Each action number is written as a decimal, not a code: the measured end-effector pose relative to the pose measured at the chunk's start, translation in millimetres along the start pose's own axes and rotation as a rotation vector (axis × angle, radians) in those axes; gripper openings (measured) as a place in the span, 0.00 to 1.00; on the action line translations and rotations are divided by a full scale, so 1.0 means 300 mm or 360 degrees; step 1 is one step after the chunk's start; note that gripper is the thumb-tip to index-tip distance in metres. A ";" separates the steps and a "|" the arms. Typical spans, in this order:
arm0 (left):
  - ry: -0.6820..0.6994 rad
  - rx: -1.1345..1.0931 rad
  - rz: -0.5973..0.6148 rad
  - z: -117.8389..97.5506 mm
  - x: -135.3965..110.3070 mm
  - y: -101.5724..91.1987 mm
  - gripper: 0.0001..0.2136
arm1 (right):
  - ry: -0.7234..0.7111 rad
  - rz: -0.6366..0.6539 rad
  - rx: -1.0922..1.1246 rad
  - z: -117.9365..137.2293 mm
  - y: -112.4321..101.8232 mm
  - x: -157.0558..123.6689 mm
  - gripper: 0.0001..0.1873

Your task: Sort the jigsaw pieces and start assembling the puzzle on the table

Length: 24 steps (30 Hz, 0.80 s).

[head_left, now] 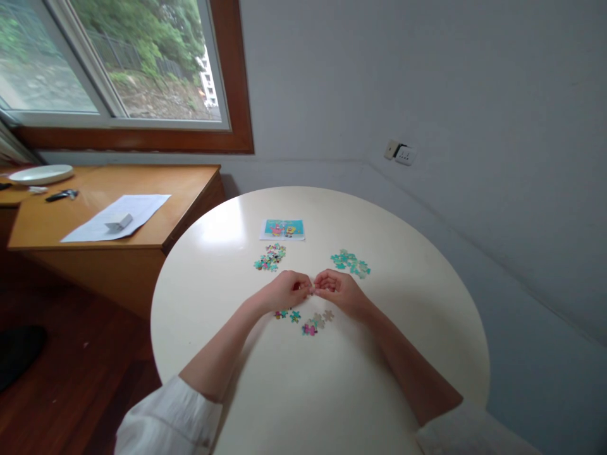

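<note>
We face a round white table near a window. Jigsaw pieces lie just nearer us than our left hand and right hand, fingertips pinched; on what, we cannot tell.

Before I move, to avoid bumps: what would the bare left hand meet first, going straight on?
Likely the bare right hand, just ahead; whether the two hands touch is unclear.

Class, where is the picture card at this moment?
In the head view, the picture card lies flat on the round table, left of centre, just beyond the multicoloured puzzle pieces.
</note>
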<state>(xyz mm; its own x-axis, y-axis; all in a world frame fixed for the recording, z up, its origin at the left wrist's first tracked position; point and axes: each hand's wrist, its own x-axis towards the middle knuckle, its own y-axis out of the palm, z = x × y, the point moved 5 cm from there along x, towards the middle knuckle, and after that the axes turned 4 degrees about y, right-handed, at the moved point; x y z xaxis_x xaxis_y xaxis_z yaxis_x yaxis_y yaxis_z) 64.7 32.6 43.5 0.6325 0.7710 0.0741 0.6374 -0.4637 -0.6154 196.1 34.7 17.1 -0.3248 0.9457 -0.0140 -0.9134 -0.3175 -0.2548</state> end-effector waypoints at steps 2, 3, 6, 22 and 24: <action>-0.0069 0.0022 -0.0055 0.024 0.003 -0.023 0.12 | -0.0020 -0.0034 -0.0082 0.003 -0.004 -0.001 0.15; -0.0129 0.0048 -0.0115 0.039 0.002 -0.043 0.13 | -0.0039 -0.0037 -0.0162 0.008 -0.003 -0.004 0.13; -0.0278 0.0241 -0.0343 0.082 -0.008 -0.119 0.13 | -0.0146 -0.0006 -0.0458 0.037 0.019 -0.019 0.06; -0.0797 0.0641 -0.0577 0.263 -0.074 -0.246 0.12 | -0.0296 -0.0119 -0.1104 0.078 0.176 -0.030 0.06; -0.0850 0.0674 -0.0597 0.265 -0.080 -0.252 0.11 | -0.0283 -0.0113 -0.1098 0.077 0.175 -0.029 0.05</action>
<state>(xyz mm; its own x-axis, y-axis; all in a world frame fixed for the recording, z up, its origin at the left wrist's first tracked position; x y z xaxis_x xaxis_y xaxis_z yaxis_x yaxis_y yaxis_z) -33.5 83.7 25.9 0.0413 0.9990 0.0144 0.4763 -0.0070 -0.8792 145.4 8.1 26.2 -0.3592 0.9180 0.1680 -0.5894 -0.0835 -0.8035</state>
